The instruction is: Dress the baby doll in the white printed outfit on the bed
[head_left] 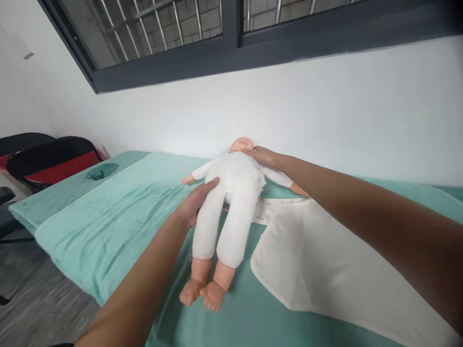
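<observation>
A baby doll (237,178) with a white cloth body and bare plastic hands and feet lies on its back, head toward the wall. My left hand (200,198) grips the doll's hip and upper thigh at the left, thumb on top and the other fingers hidden beneath. At the doll's neck and shoulder is my right hand (263,156), closed around that spot with most fingers out of sight. A white cloth (289,255) with a curved edge lies to the right of the doll, partly covered by my right forearm. Its narrow band reaches close to the doll's hip.
The doll rests on a bed with a teal cover (108,231), which has a round hole (102,171) near its left end. Black and red folding chairs (54,161) stand at the left. Behind are a white wall (325,111) and a dark-framed window (162,67).
</observation>
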The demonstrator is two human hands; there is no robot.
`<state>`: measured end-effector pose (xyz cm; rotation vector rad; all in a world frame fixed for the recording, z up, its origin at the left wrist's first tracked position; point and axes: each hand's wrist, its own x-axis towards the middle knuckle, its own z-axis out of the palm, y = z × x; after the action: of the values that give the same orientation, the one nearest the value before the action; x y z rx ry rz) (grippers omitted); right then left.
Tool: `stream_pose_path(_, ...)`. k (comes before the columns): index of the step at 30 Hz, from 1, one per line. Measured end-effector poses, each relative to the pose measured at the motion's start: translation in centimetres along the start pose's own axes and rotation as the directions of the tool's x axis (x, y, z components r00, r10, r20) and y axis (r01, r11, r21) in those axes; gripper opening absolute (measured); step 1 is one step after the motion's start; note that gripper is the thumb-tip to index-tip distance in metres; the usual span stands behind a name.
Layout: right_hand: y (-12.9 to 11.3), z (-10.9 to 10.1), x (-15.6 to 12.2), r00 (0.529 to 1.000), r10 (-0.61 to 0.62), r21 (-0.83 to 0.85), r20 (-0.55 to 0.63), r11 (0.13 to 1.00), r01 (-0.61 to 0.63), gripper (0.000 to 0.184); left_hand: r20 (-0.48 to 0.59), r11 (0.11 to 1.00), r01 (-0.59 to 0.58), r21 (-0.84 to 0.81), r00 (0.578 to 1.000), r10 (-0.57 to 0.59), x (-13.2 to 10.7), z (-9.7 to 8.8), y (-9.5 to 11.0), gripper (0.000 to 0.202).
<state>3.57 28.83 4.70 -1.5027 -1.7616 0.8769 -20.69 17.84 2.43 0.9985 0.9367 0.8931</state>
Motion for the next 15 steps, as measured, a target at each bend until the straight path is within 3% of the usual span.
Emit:
stream_pose_path(4,0.4,-6.5,-5.9,0.997,0.036,0.010,-0.074,0.999,-0.035,0.058,0.139,0.997,-0.073,-0.040,0.987,0.078,-2.3,7.1,-1.3,0.046)
stream_pose_path(9,3.7,-13.6,-14.2,0.990,0.050,-0.077,-0.135,0.995,-0.061,0.067,0.215,0.996,-0.076,-0.051,0.973,0.085,-4.8,16.6,-6.0,0.058)
stream_pose_path(12,6.6,-15.7,-18.0,0.979,0.102,-0.136,-0.174,0.983,-0.127,0.076,0.256,0.999,0.026,-0.026,0.966,-0.018,-6.1,20.7,-8.4,0.069)
stream_pose_path(15,9.5,-16.1,-20.1,0.959,0.179,-0.176,-0.219,0.960,-0.219,0.082,0.261,0.994,0.104,0.015,0.960,-0.104,-7.0,22.9,-10.0,0.077)
